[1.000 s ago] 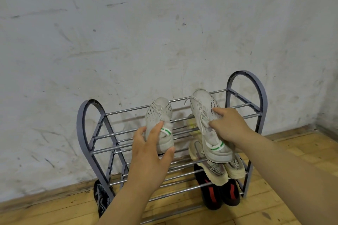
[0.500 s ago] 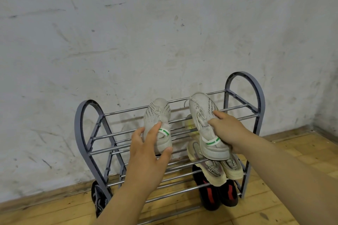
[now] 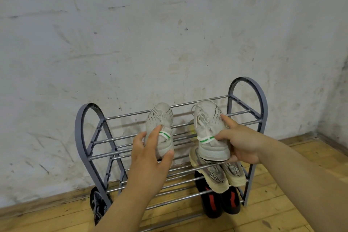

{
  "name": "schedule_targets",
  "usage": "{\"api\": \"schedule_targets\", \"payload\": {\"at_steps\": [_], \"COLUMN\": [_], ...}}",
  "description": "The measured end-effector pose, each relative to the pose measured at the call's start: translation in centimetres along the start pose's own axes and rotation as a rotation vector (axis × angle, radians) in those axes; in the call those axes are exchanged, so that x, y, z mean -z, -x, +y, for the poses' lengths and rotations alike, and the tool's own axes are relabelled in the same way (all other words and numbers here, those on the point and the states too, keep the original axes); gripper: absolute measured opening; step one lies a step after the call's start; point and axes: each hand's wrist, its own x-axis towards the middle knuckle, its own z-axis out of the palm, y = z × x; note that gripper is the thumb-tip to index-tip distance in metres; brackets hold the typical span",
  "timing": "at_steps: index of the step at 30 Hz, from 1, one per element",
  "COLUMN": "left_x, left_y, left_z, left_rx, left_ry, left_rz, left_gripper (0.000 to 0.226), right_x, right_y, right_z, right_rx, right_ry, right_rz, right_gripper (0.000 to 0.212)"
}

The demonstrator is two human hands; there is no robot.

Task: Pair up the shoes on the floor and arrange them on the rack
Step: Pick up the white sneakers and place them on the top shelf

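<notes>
A grey metal shoe rack (image 3: 246, 88) with three tiers of bars stands against the wall. Two matching off-white knit sneakers with green-lettered heel straps rest toe-first on its top tier. My left hand (image 3: 150, 158) grips the heel of the left sneaker (image 3: 160, 118). My right hand (image 3: 243, 143) holds the right sneaker (image 3: 207, 128) at its side and heel, which hangs over the front bar. A beige pair (image 3: 224, 175) sits on the middle tier at the right. A black-and-red pair (image 3: 220, 201) sits on the bottom tier below it.
A single black patterned shoe (image 3: 98, 205) lies on the wooden floor (image 3: 282, 184) beside the rack's left leg. The stained white wall (image 3: 169, 34) runs right behind the rack, and a corner closes the space at the far right.
Both hands have kept their hold on the white sneakers. My right hand has shifted down toward the heel of its sneaker, and the shoe sits slightly further onto the top tier.
</notes>
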Motion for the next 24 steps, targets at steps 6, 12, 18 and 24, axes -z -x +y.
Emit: {"api": "schedule_targets", "payload": {"at_steps": [6, 12, 18, 24], "left_x": [0.1, 0.3, 0.3, 0.1], "left_y": [0.1, 0.2, 0.1, 0.2], "left_z": [0.1, 0.1, 0.3, 1.0], "left_rx": [0.007, 0.016, 0.024, 0.053], "left_ry": [-0.002, -0.009, -0.019, -0.001], "left_rz": [-0.007, -0.014, -0.006, 0.0], "left_gripper": [0.072, 0.071, 0.069, 0.066], "right_x": [-0.2, 0.4, 1.0, 1.4], "right_y": [-0.1, 0.3, 0.7, 0.7], "right_z": [-0.1, -0.4, 1.2, 1.3], "right_rx": [0.152, 0.172, 0.085, 0.163], "right_ry": [-0.279, -0.511, -0.392, -0.449], "right_rz": [0.172, 0.208, 0.1, 0.204], "right_gripper": [0.077, 0.061, 0.08, 0.065]}}
